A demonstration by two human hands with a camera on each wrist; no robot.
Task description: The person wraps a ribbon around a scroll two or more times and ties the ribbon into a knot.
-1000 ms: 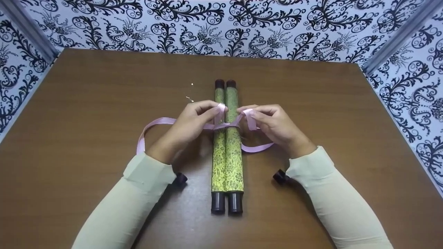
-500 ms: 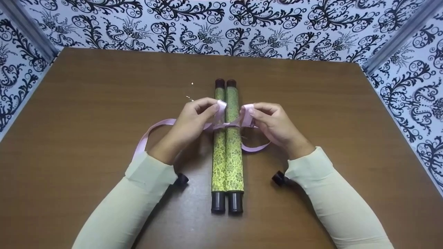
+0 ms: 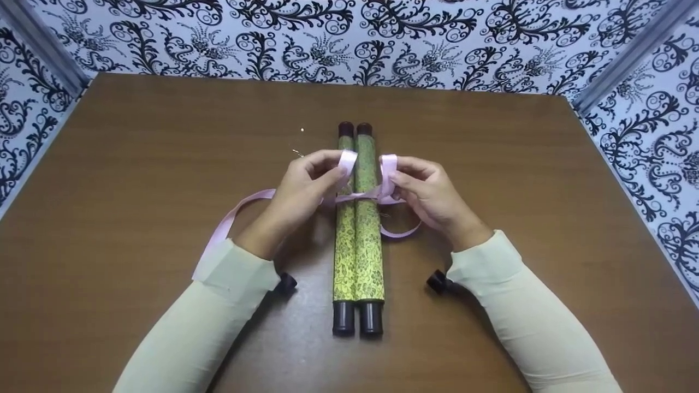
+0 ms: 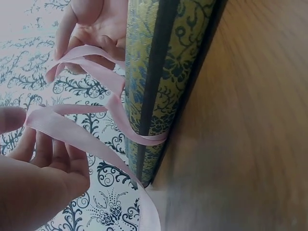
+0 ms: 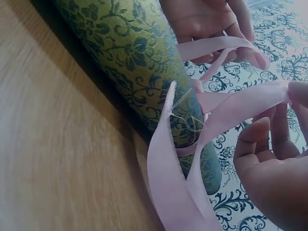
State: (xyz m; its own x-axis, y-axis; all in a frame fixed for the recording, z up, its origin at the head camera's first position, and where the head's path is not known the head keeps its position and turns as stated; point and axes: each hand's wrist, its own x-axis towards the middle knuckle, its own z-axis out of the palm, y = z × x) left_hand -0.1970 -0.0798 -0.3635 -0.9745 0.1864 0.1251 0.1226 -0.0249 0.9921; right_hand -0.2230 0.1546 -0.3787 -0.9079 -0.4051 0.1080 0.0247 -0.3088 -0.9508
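Note:
Two yellow-green patterned rods with dark end caps, a left rod and a right rod, lie side by side on the table. A pink ribbon passes around both near the middle. My left hand pinches one loop of the ribbon between thumb and fingers above the left rod. Just right of the rods, my right hand pinches a second loop. One tail curves left past my left wrist. In the right wrist view, the other tail shows a frayed end.
The brown wooden table spreads around the rods. A thin gold thread and a tiny bright speck lie beyond my left hand. White panels with black scrolls stand along the table's back and sides.
Both hands have risen slightly away from me, lifting the ribbon loops. The loop in my right hand now stands more upright. The left tail has straightened toward the sleeve.

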